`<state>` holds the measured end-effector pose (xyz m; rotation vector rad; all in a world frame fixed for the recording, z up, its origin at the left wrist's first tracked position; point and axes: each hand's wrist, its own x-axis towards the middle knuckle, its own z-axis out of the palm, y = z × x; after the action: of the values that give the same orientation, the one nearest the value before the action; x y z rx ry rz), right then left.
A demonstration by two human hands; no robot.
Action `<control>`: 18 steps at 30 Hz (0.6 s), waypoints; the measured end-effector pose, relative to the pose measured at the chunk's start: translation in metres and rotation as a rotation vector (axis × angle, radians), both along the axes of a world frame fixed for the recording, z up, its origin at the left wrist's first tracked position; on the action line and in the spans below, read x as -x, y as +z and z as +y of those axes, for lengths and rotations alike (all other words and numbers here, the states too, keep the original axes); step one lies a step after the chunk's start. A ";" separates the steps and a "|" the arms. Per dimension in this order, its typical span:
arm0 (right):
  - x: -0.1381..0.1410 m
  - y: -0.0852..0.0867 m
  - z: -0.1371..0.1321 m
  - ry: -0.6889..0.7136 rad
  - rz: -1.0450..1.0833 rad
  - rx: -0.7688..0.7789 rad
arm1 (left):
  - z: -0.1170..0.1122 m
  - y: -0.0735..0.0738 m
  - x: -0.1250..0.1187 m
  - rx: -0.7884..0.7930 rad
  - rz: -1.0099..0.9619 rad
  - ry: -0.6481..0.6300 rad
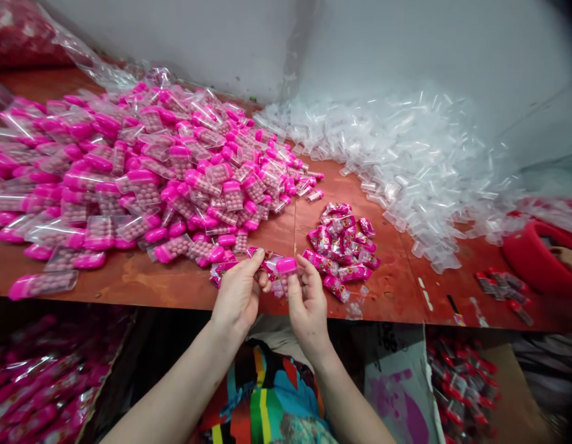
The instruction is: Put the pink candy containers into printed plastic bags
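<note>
My left hand (239,293) pinches a small pink printed sachet (260,254) at the front edge of the red-brown table (142,280). My right hand (306,302) grips a small clear tube with a pink cap (286,266), held close to the sachet. Just right of my hands lies a small heap of pink sachets (344,243). A large pile of bagged pink-capped tubes filled with pink balls (137,172) covers the table's left half.
A heap of empty clear plastic tubes (415,160) spreads over the back right. A red container (540,253) stands at the right edge. Under the table sit a box of pink packs (40,382) and a box of red packs (466,382).
</note>
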<state>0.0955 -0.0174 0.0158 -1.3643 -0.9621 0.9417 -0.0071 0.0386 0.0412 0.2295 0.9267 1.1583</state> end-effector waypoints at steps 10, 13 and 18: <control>0.002 0.000 -0.007 0.029 0.071 0.025 | -0.005 -0.007 0.001 0.008 -0.040 -0.009; -0.002 -0.002 -0.006 -0.044 -0.011 0.005 | -0.005 -0.007 0.003 0.029 -0.048 0.024; -0.002 -0.006 -0.006 -0.044 -0.099 -0.015 | -0.006 -0.007 0.000 0.038 -0.074 0.033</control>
<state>0.0979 -0.0233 0.0095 -1.4243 -1.0074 0.8383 -0.0071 0.0331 0.0340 0.1402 0.8887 1.1711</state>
